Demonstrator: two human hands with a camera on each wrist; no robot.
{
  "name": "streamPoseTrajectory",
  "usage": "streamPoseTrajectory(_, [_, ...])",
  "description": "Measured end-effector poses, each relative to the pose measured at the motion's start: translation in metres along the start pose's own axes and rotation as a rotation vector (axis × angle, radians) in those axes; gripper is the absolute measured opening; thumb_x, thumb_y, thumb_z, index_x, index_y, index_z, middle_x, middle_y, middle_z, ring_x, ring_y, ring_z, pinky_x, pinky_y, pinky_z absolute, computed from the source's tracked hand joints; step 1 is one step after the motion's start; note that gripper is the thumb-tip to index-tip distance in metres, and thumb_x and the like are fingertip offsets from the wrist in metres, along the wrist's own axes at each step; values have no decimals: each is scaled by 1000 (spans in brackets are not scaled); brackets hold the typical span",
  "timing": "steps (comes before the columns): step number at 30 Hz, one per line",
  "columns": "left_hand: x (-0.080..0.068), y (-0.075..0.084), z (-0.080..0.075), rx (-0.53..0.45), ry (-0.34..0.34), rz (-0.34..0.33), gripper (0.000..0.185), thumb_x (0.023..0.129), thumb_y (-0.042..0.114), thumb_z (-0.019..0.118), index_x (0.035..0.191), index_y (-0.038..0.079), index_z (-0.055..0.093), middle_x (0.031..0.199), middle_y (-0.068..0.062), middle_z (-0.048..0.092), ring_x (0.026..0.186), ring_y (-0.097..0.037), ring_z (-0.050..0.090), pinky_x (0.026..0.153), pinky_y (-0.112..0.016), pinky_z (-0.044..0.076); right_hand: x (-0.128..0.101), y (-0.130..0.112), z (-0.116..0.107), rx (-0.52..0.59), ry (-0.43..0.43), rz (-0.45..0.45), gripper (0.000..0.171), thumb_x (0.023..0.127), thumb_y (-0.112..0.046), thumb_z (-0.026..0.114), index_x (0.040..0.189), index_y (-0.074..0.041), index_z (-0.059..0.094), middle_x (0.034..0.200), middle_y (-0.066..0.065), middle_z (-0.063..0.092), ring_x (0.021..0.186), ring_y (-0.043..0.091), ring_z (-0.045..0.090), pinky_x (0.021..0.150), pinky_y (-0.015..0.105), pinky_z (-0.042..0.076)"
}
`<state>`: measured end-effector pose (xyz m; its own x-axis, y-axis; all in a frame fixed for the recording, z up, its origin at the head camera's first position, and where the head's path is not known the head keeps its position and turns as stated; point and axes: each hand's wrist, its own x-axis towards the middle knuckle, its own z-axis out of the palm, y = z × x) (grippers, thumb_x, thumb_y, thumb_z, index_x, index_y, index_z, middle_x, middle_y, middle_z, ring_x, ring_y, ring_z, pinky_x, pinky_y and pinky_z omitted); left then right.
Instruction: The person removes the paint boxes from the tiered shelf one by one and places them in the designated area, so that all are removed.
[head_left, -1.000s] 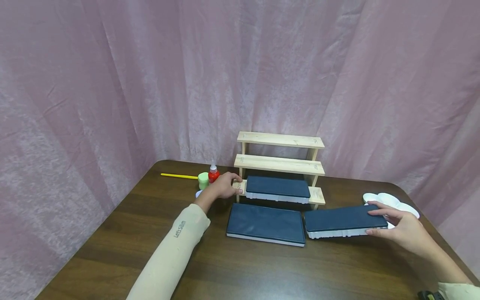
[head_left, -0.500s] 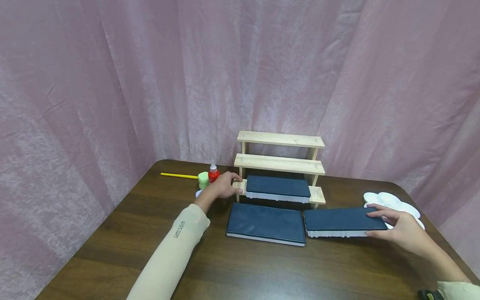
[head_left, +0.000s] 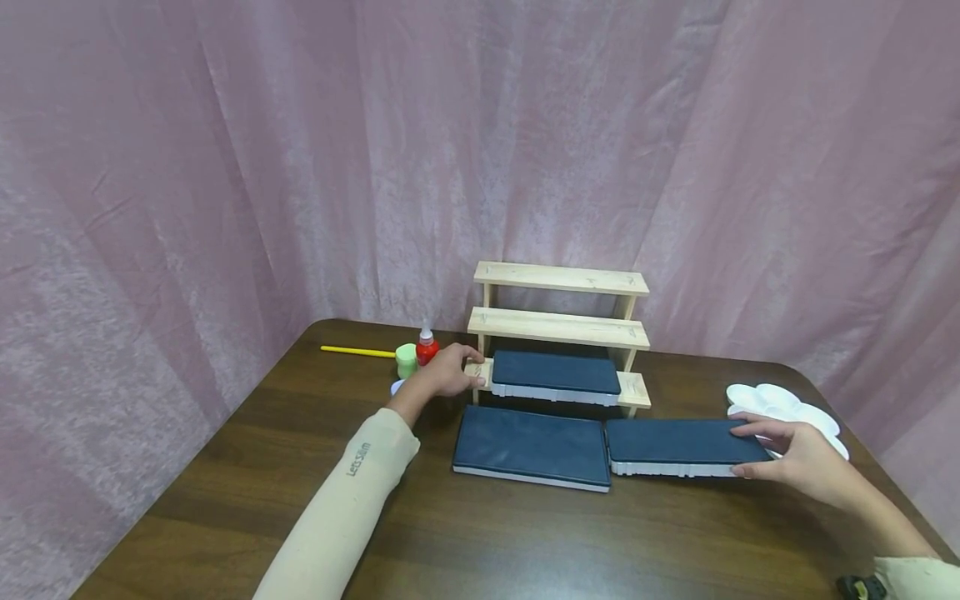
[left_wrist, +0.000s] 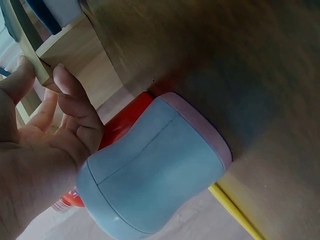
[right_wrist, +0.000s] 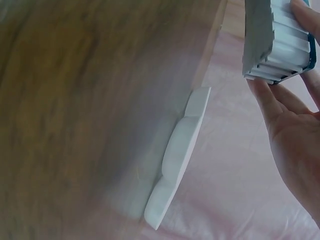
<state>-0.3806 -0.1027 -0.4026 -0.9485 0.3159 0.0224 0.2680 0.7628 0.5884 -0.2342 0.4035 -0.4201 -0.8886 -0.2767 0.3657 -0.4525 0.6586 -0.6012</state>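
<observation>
My left hand [head_left: 447, 371] pinches the left end of the lowest board of a three-tier wooden step shelf [head_left: 558, 327]; thumb and finger lie on either face of the board end [left_wrist: 44, 75] in the left wrist view. A box with a dark blue lid and white sides [head_left: 557, 375] sits on that board. My right hand [head_left: 802, 458] grips the right end of a similar box [head_left: 678, 442], fingers on top and thumb at the front edge. The right wrist view shows this box's ridged white underside [right_wrist: 260, 40] raised over the table. Between shelf and person lies a third blue-lidded box [head_left: 532, 446].
Behind the right hand is a white flower-shaped palette [head_left: 772, 398]. Left of the shelf stand a red bottle [head_left: 426, 346], a green waisted container [head_left: 407, 360] and a pale blue one [left_wrist: 155, 160], with a yellow stick [head_left: 356, 352] beside them. A pink curtain [head_left: 420, 167] hangs behind.
The box in the right hand has levelled out slightly and shifted a little to the left along with the hand. The left hand stays at the board's end.
</observation>
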Motion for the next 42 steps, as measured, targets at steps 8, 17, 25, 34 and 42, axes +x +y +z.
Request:
streamPoseTrajectory(8, [-1,0,0,-4,-5,2,40,88,20,77,124,9,65,134,-16,56,116,-32,54,102,-46,45,1,5,1,11,-44,9,51,65,-13,93,109,-2,72,122,-16,62,113,-20,45,85,2,41])
streamPoseTrajectory(17, [0,-1,0,4,-4,3,40,88,21,76,125,9,65,134,-16,56,116,-30,53,102,-46,45,0,10,2,45,-90,-27,50,63,-6,92,108,0,70,120,-20,59,111,-18,47,84,2,41])
streamPoseTrajectory(25, [-1,-2,0,9,-10,5,40,88,22,77,124,10,65,133,-15,57,113,-30,54,100,-45,46,0,12,3,51,-129,-25,53,65,-9,92,112,1,69,123,-6,63,113,-17,46,86,2,39])
streamPoseTrajectory(34, [-1,-2,1,4,-10,6,40,88,21,77,125,9,65,131,-15,58,112,-30,55,100,-45,46,1,16,4,82,-156,-39,55,65,-6,91,114,2,68,123,-14,60,116,-18,45,88,1,38])
streamPoseTrajectory(42, [-1,-1,0,2,-11,2,40,88,21,76,125,9,65,134,-15,57,114,-31,55,100,-46,46,5,18,4,37,-189,-36,56,64,-10,92,114,0,67,123,6,63,114,-17,45,88,2,38])
